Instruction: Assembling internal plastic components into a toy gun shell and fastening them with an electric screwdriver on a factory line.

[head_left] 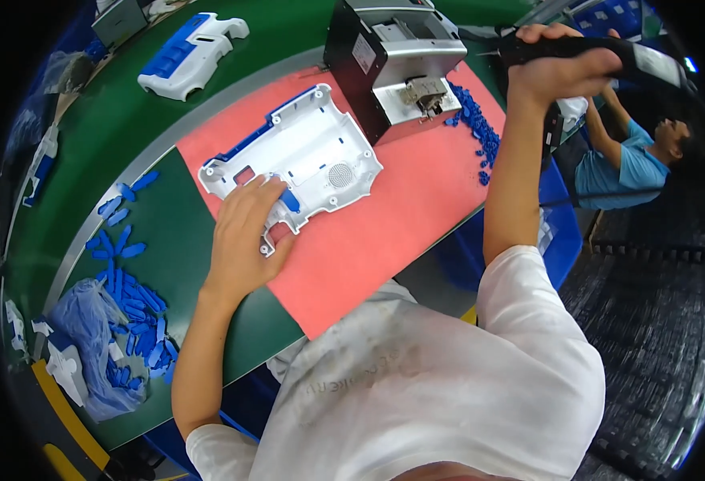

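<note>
A white plastic housing [320, 148] with a blue strip along its far edge lies hollow side up on a red mat [393, 208]. My left hand [244, 232] grips its near left corner, fingers over the inside and thumb at the near edge. Beside those fingertips a blue plastic piece [290, 200] sits in the housing. Up at the right, my right hand [565, 72] is wrapped round a black electric screwdriver [653, 64]. The tool is held well away from the housing, its thin bit pointing left.
A black and silver screw feeder [401, 72] stands behind the mat, with small blue parts [477, 128] heaped beside it. Blue strips [132, 297] and a plastic bag [88, 321] lie at left. Another housing [188, 60] is on the green belt. A co-worker [629, 164] is at right.
</note>
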The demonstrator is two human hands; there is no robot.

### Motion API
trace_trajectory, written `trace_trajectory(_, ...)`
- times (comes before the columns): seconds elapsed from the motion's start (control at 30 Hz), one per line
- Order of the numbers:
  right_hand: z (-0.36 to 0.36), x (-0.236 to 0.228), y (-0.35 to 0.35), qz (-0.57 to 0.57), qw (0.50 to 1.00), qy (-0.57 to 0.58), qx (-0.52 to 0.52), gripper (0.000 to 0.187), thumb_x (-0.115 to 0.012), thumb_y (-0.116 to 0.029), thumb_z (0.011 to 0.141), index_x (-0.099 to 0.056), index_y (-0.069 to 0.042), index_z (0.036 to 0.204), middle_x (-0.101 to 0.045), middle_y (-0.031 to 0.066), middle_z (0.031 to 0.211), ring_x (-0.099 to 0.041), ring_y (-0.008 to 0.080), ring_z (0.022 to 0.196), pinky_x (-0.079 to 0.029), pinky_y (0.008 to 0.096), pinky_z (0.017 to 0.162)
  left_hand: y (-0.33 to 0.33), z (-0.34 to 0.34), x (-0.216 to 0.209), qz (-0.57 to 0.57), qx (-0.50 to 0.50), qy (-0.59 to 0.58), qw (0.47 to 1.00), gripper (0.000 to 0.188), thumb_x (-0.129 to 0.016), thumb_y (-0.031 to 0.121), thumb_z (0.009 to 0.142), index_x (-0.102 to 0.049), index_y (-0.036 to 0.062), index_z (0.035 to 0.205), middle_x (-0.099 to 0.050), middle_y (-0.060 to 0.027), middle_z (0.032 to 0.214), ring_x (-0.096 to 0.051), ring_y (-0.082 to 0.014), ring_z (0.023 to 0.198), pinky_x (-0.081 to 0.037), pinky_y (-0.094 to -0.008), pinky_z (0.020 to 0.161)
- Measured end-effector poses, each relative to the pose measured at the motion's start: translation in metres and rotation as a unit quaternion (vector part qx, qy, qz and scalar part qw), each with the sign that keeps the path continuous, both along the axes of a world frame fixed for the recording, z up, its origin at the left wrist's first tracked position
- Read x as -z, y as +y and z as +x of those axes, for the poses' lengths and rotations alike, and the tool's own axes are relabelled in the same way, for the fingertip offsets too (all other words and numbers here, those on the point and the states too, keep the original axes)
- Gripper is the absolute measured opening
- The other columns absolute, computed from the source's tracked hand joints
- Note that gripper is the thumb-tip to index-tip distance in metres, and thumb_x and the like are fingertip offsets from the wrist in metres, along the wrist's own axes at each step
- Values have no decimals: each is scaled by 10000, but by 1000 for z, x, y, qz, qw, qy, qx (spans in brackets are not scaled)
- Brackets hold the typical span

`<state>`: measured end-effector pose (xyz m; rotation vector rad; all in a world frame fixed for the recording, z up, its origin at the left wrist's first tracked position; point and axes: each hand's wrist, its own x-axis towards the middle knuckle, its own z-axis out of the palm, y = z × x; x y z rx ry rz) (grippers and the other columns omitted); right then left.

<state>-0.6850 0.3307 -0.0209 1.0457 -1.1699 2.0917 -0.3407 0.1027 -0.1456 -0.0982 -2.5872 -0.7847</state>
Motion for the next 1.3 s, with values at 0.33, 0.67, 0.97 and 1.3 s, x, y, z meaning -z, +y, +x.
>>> trace_trajectory(0.33, 68, 54, -28, 151, 988, 26, -4, 722, -411, -656, 906, -346, -50, 1292, -521, 99, 615, -524, 203, 455, -463, 339, 445, 4, -3, -1, -11, -13, -9, 1000, 631, -720, 84, 648, -543, 33, 1252, -577, -150, 1243, -508, -353, 1210, -368, -465, 1037)
trace_trajectory(0.67, 168, 51, -70, 46, 944, -81, -316, 850, -271, -792, 835, -175, -199, 1436, -507, 79, 662, -492, 190, 476, -449, 340, 468, 1, 2, -3, 17, 4, 9, 1000, 638, -770, 188, 686, -541, 56, 1266, -565, -159, 1241, -498, -350, 1193, -382, -433, 1012)
trace_trajectory(0.97, 210, 79, -121, 228, 931, -97, -269, 819, -364, -811, 795, -499, -6, 732, -524, 88, 587, -525, 181, 476, -477, 320, 490, -5, 4, 9, 3, 21, 34, 999, 555, -729, 227, 738, -558, 79, 1245, -542, -154, 1220, -496, -355, 1152, -399, -437, 969)
trace_trajectory(1.3, 213, 87, -140, 190, 948, -48, -251, 757, -402, -706, 872, -503, 27, 714, -523, 97, 587, -565, 196, 472, -453, 271, 428, -6, 6, 14, 54, 4, 59, 997, 611, -751, 205, 691, -528, 12, 1227, -564, -186, 1190, -526, -380, 1111, -419, -431, 956)
